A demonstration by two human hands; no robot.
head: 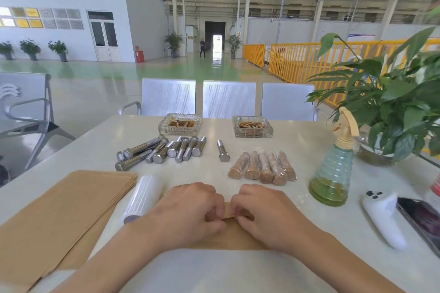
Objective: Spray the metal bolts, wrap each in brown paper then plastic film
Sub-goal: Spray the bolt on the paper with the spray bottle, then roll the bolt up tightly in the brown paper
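Bolts waited; both hands, left hand (190,211) and right hand (264,211), pinched brown paper (238,235) near the tabletop's (297,147) front edge, rolling one up; plastic film (140,197) came next.

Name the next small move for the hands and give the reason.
Probably keep rolling the brown paper sheet forward: both the left hand and right hand pinch its folded edge, and the film roll lies untouched beside them.

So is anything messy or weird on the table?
One bolt lies alone, apart from the bare pile and the wrapped row. The pile is jumbled, bolts pointing different ways. Nothing looks spilled or broken.
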